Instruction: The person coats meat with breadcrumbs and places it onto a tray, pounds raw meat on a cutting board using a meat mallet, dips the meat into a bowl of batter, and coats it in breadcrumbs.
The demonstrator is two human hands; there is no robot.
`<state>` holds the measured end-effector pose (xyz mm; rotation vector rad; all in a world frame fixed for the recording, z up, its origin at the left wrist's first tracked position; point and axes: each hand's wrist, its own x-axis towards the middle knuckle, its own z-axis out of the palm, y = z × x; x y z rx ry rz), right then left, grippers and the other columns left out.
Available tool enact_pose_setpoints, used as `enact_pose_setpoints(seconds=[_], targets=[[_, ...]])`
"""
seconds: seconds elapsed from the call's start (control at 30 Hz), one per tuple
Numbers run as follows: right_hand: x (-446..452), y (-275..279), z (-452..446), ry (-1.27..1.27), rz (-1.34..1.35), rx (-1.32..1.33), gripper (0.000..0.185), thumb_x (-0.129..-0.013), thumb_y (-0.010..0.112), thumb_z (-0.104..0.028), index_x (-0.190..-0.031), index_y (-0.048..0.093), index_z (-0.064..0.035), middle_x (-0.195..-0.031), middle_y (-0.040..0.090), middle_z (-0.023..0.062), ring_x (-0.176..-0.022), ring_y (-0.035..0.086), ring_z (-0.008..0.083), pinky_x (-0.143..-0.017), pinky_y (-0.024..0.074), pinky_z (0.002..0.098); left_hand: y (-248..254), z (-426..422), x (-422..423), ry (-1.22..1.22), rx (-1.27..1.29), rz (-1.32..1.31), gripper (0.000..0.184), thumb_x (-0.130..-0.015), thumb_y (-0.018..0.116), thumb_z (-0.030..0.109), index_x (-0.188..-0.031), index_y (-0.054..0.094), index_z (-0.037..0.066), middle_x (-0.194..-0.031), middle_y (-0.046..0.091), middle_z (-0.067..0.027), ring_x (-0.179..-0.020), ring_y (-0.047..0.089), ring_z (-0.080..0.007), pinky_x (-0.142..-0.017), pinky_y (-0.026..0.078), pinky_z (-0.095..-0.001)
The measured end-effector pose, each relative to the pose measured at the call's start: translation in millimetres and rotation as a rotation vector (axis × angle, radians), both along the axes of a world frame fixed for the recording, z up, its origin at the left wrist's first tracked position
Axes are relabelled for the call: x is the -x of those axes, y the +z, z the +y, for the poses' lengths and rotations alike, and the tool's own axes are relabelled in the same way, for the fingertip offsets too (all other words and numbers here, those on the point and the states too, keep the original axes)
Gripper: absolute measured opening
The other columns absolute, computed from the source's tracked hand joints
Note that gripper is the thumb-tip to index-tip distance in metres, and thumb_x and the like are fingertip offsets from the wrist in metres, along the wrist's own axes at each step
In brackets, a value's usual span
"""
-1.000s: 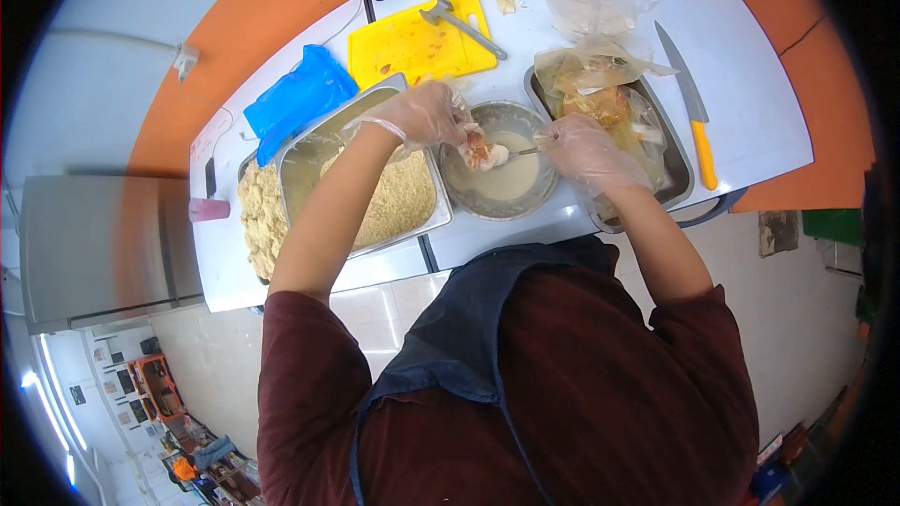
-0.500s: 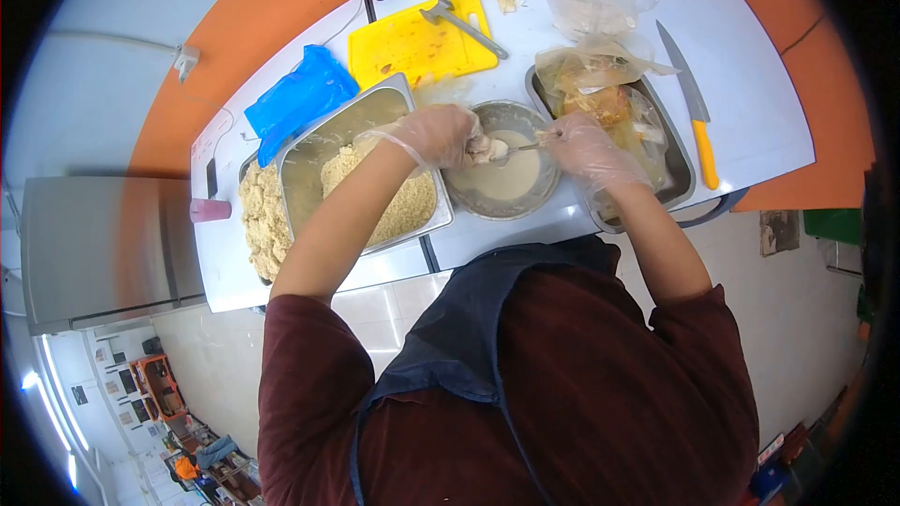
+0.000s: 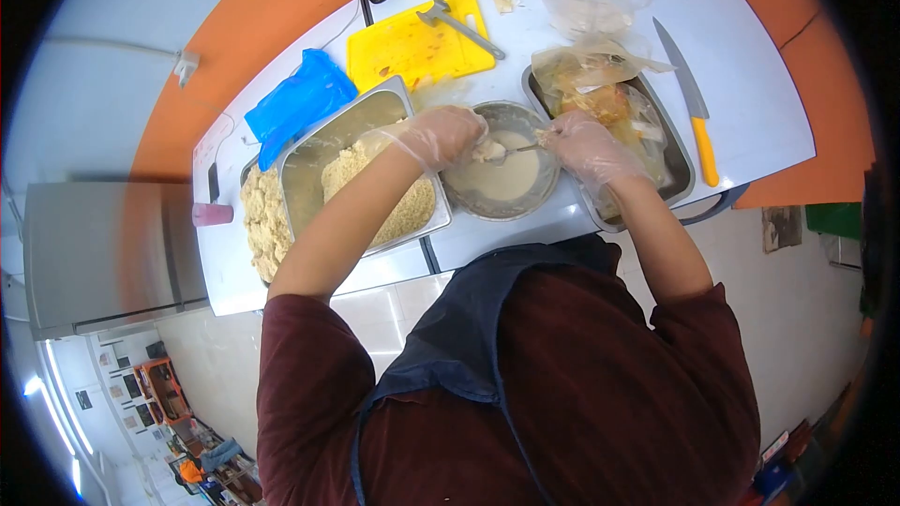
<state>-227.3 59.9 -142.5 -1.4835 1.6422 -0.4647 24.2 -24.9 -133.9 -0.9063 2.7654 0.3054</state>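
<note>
My left hand (image 3: 442, 137), in a clear plastic glove, is closed on a pale, batter-coated piece of food (image 3: 487, 150) at the left side of a metal bowl (image 3: 502, 214). White batter (image 3: 511, 180) lies in the bowl. Over the right rim, my gloved right hand (image 3: 592, 150) pinches the handle of a spoon (image 3: 521, 148). The spoon reaches toward the food piece; its bowl end is partly hidden. Left of the bowl, under my left forearm, a deep metal tray (image 3: 305, 164) holds yellowish crumbs (image 3: 403, 211).
On the right are a metal tray (image 3: 687, 183) with bagged food (image 3: 609, 103) and a yellow-handled knife (image 3: 694, 98). Behind lie a yellow cutting board (image 3: 398, 47), a grey mallet-like tool (image 3: 464, 28) and a blue bag (image 3: 300, 98). Breaded pieces (image 3: 265, 220) sit far left.
My left hand and the food piece have shifted slightly, and the piece looks a little lower against the batter. My right hand keeps its hold on the spoon, almost unmoved.
</note>
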Motion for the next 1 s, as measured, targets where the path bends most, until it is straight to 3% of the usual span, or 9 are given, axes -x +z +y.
enact_pose_setpoints(seconds=[0.1, 0.17, 0.2, 0.27, 0.47, 0.57, 0.67, 0.9, 1.0], targets=[[1, 5, 1, 0.018, -0.028, -0.054, 0.028, -0.093, 0.066, -0.025, -0.099, 0.076, 0.0001, -0.094, 0.072, 0.0265, -0.092, 0.072, 0.0381, -0.084, 0.0533, 0.044, 9, -1, 2, -0.076, 0.027, -0.018, 0.021, -0.085, 0.071, 0.025, -0.09, 0.073, 0.005, -0.09, 0.072, -0.0208, -0.088, 0.069, -0.0399, -0.08, 0.054, -0.0462], [3, 11, 3, 0.055, 0.034, -0.053, 0.029, -0.095, 0.066, -0.026, -0.095, 0.074, 0.0021, -0.087, 0.072, 0.0207, -0.082, 0.07, 0.0305, -0.078, 0.0524, 0.0421, 38, 6, 14, 0.185, -0.271, -0.073, 0.023, -0.084, 0.072, 0.023, -0.092, 0.075, 0.002, -0.09, 0.073, -0.0221, -0.083, 0.069, -0.0375, -0.077, 0.055, -0.0424], [3, 13, 6, 0.056, 0.034, -0.053, 0.029, -0.095, 0.066, -0.026, -0.095, 0.074, 0.0021, -0.087, 0.072, 0.0207, -0.082, 0.07, 0.0305, -0.078, 0.0524, 0.0421, 45, 6, 15, 0.185, -0.271, -0.073, 0.023, -0.084, 0.072, 0.023, -0.092, 0.075, 0.002, -0.09, 0.073, -0.0221, -0.083, 0.069, -0.0375, -0.077, 0.055, -0.0424], [4, 17, 12, 0.087, 0.246, 0.141, 0.029, -0.092, 0.067, -0.026, -0.089, 0.072, 0.0026, -0.09, 0.071, 0.023, -0.089, 0.069, 0.0383, -0.081, 0.0516, 0.0462, 54, 5, 16, 0.328, -0.313, -0.045, 0.026, -0.081, 0.075, 0.022, -0.096, 0.077, 0.001, -0.087, 0.074, -0.0203, -0.081, 0.071, -0.029, -0.076, 0.055, -0.0376], [23, 28, 29, 0.072, 0.285, 0.276, 0.028, -0.09, 0.063, -0.025, -0.086, 0.07, 0.0025, -0.092, 0.068, 0.0258, -0.092, 0.065, 0.0433, -0.085, 0.0504, 0.0513, 74, -12, 13, 0.508, -0.572, 0.079, 0.034, -0.078, 0.078, 0.021, -0.106, 0.078, 0.002, -0.09, 0.077, -0.0115, -0.082, 0.069, -0.0172, -0.078, 0.055, -0.0336], [27, 38, 30, 0.096, 0.328, 0.171, 0.028, -0.091, 0.061, -0.024, -0.087, 0.071, 0.0015, -0.093, 0.068, 0.027, -0.094, 0.065, 0.0435, -0.086, 0.0502, 0.0524, 63, -23, 3, 0.514, -0.594, 0.168, 0.031, -0.078, 0.077, 0.02, -0.103, 0.079, 0.001, -0.09, 0.077, -0.0092, -0.082, 0.068, -0.0165, -0.078, 0.055, -0.0324], [30, 17, 34, 0.059, 0.326, 0.26, 0.027, -0.091, 0.06, -0.023, -0.087, 0.071, 0.0006, -0.091, 0.068, 0.0264, -0.094, 0.066, 0.044, -0.086, 0.0502, 0.0529, 75, -16, 7, 0.539, -0.485, 0.198, 0.028, -0.078, 0.078, 0.017, -0.099, 0.078, -0.002, -0.087, 0.076, -0.0082, -0.079, 0.066, -0.0142, -0.074, 0.054, -0.0316], [11, 16, 44, 0.089, 0.435, 0.268, 0.026, -0.093, 0.061, -0.024, -0.085, 0.072, -0.0009, -0.089, 0.069, 0.0239, -0.092, 0.067, 0.0424, -0.083, 0.051, 0.0525, 111, -9, 16, 0.579, -0.502, 0.18, 0.024, -0.08, 0.077, 0.013, -0.097, 0.076, -0.004, -0.082, 0.072, -0.0042, -0.072, 0.06, -0.0101, -0.064, 0.049, -0.0284], [3, 22, 48, 0.162, 0.465, 0.352, 0.029, -0.091, 0.065, -0.026, -0.1, 0.073, 0.0005, -0.089, 0.072, 0.0233, -0.091, 0.07, 0.0419, -0.084, 0.0538, 0.0521, 113, -9, 10, 0.595, -0.49, 0.251, 0.022, -0.079, 0.078, 0.012, -0.096, 0.076, -0.002, -0.08, 0.07, -0.0024, -0.07, 0.058, -0.0091, -0.061, 0.047, -0.0275]])
